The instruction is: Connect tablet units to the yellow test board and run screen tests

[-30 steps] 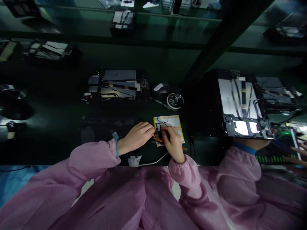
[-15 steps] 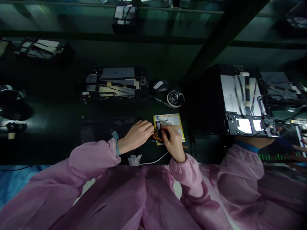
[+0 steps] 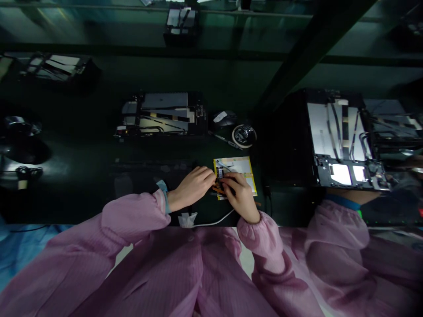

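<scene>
A flat white panel with yellow edges (image 3: 246, 166) lies on the dark bench in front of me. Along its left side runs a black strip with a white label (image 3: 220, 172), and below that an orange flex cable (image 3: 218, 190). My left hand (image 3: 194, 187) is closed at the panel's left edge, fingertips bent down by the strip and cable. From the right, my right hand (image 3: 242, 196) reaches over the panel, thumb and forefinger pinched together at the strip. What either set of fingertips holds is too small and partly covered to make out.
Behind the panel are a round dish of small metal parts (image 3: 243, 135), a pen-like tool (image 3: 225, 140) and a computer mouse (image 3: 224, 118). Opened flat device units stand at back left (image 3: 165, 116) and right (image 3: 333, 127). A white cable (image 3: 214, 223) runs along the front edge. A co-worker's sleeve (image 3: 337, 224) is at right.
The whole view has shifted slightly, so things sit a little farther right. Both hands stay at the panel's left side; the right fingers have shifted slightly on the strip.
</scene>
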`<state>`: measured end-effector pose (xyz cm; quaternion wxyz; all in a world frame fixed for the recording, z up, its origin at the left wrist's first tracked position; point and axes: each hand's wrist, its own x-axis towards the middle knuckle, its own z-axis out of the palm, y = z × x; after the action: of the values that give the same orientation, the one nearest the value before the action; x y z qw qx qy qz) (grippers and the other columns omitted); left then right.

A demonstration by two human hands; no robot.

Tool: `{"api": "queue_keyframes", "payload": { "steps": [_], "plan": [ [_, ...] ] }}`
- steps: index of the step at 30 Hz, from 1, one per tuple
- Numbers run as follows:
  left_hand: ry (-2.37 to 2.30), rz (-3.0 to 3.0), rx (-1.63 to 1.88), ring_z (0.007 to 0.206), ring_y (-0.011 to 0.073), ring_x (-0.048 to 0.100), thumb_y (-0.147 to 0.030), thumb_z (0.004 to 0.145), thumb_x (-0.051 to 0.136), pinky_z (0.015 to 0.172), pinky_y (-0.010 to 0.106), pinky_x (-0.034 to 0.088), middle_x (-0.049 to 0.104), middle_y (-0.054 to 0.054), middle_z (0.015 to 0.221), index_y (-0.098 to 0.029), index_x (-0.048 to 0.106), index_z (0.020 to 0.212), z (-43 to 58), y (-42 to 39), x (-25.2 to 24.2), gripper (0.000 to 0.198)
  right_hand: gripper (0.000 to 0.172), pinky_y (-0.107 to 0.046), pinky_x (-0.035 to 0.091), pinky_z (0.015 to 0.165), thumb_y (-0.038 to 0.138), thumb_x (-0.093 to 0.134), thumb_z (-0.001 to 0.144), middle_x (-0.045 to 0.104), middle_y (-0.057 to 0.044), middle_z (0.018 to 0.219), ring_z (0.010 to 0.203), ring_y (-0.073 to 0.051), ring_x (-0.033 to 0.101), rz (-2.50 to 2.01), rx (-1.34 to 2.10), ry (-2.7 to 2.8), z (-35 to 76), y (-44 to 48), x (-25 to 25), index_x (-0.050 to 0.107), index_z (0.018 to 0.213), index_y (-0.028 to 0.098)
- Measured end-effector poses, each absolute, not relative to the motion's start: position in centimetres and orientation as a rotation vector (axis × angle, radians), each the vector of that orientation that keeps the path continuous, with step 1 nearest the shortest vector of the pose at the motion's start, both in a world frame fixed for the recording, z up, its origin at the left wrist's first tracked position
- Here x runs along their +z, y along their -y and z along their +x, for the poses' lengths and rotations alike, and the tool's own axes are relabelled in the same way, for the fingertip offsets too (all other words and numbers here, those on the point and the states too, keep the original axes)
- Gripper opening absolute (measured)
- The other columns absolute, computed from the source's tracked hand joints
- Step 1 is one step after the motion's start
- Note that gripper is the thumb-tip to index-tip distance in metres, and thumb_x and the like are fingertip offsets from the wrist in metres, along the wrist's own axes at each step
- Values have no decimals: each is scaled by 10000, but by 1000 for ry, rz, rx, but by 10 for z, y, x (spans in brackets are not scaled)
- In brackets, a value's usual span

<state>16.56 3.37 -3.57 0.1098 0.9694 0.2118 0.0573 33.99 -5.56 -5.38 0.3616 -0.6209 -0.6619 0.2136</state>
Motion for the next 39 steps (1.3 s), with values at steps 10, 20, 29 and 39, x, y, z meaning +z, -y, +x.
{"api": "queue_keyframes", "payload": {
  "steps": [10, 20, 29, 39],
  "plan": [
    [-630, 2840, 180, 864, 214, 509, -159, 979, 366, 784, 358, 416, 593, 73, 905, -137, 565, 899, 166, -35, -37, 216, 227, -454, 444, 887, 218, 489, 943, 618, -95, 1127, 1029, -263, 503, -1679, 454, 1968, 335, 56, -47, 696, 1036, 225],
    [-645, 2930, 400, 929, 225, 569, -240, 961, 450, 789, 348, 460, 649, 99, 1011, -124, 611, 1021, 142, -6, -16, 207, 304, -401, 446, 932, 275, 409, 992, 623, -100, 1176, 1094, -237, 563, -1798, 261, 1761, 359, 96, -9, 590, 1230, 222],
    [-387, 2686, 250, 910, 162, 620, -240, 969, 470, 783, 273, 509, 669, 54, 991, -166, 638, 1057, 143, 6, -16, 203, 199, -346, 497, 722, 288, 506, 931, 652, -58, 846, 788, -212, 610, -2077, 365, 1743, 382, 152, -40, 641, 1041, 192],
    [-427, 2122, 466, 859, 123, 647, -230, 962, 488, 782, 239, 507, 684, 22, 960, -208, 684, 984, 125, 13, 1, 199, 215, -336, 468, 716, 289, 470, 962, 658, -77, 881, 826, -224, 605, -2090, 138, 1776, 368, 146, -37, 603, 1098, 189]
  ]
}}
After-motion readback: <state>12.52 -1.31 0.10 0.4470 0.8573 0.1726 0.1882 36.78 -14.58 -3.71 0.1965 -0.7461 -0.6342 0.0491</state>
